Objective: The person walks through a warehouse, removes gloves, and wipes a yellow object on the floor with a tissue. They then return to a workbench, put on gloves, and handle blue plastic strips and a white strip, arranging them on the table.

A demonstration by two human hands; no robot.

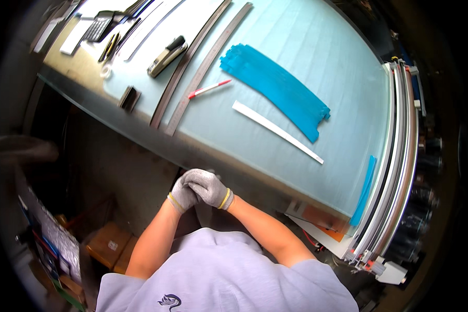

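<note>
Both of my hands wear grey knit gloves with yellow-edged cuffs and are pressed together just off the near edge of the glass-topped table. My right hand is closed over my left hand. The left fingers are curled and mostly hidden, so whether anything is in them does not show. Beyond the hands, on the table, lie a steel ruler, a red and white pen, a narrow white strip and a wide layered blue sheet or strip bundle.
A dark metal bar runs alongside the ruler. To the left are a stapler, a calculator and a roll of tape. Metal rollers line the right edge, near narrow blue strips. A cardboard box stands below left.
</note>
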